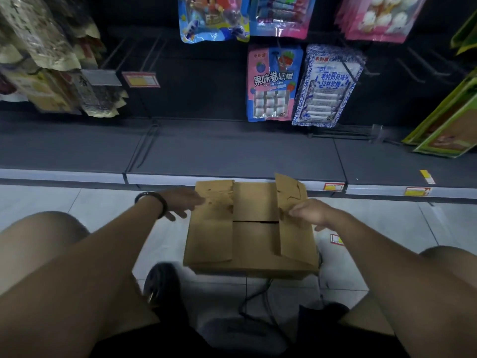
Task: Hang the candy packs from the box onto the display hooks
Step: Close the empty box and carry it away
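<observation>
Squatting person, floor level. Cardboard box at centre, inner flaps closed. Left hand, 9 o'clock of box: fingers stretched out, touching left flap. Right hand, 3 o'clock: pinching raised right flap. Candy packs hanging at 1 o'clock, beyond shelf.

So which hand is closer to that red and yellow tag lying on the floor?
Right. The right hand, holding the raised right flap, is just up and left of the tag; the left hand is across the box, at its left edge.
</observation>
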`<state>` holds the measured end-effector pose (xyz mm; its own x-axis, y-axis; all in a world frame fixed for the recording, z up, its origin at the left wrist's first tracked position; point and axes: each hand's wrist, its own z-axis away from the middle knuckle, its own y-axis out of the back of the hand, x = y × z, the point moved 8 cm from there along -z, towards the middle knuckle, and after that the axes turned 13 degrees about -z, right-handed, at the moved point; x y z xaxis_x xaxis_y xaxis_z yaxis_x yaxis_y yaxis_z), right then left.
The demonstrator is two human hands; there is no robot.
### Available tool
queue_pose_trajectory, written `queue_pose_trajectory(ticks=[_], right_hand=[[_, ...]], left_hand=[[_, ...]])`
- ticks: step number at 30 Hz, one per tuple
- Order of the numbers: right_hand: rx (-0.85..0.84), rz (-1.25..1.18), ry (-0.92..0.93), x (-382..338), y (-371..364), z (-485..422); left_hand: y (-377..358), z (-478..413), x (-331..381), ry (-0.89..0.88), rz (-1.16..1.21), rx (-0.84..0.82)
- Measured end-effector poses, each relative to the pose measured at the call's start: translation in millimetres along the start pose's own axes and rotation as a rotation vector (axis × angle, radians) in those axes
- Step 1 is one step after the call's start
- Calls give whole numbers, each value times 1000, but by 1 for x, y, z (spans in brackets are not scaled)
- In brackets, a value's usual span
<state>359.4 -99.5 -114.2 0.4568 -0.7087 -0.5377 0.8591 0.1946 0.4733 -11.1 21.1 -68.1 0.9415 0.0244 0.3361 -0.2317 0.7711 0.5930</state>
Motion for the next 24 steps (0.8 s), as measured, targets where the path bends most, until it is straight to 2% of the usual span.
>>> queue_pose_trajectory(ticks=[6,12,16,19,22,24], right_hand=[[118,-316,-245,60,33,-39],[8,-613,-485,84,15,-66],[11,-662,-536,75,21,-68],[32,-715,-562,72,18,-58],[9,-883,-589,63,15,-45],[20,-939,-545,43,27,-31]], left_hand=[[1,-47,-18,235,188,57],[-41,-84,-40,404,321,-97],[-53,-98,-39,399,497,-173],[-56,-99,-44,440,609,-152],[-53,-88,-38,489,696,-156],[-47,-74,-22,499,711,-138]])
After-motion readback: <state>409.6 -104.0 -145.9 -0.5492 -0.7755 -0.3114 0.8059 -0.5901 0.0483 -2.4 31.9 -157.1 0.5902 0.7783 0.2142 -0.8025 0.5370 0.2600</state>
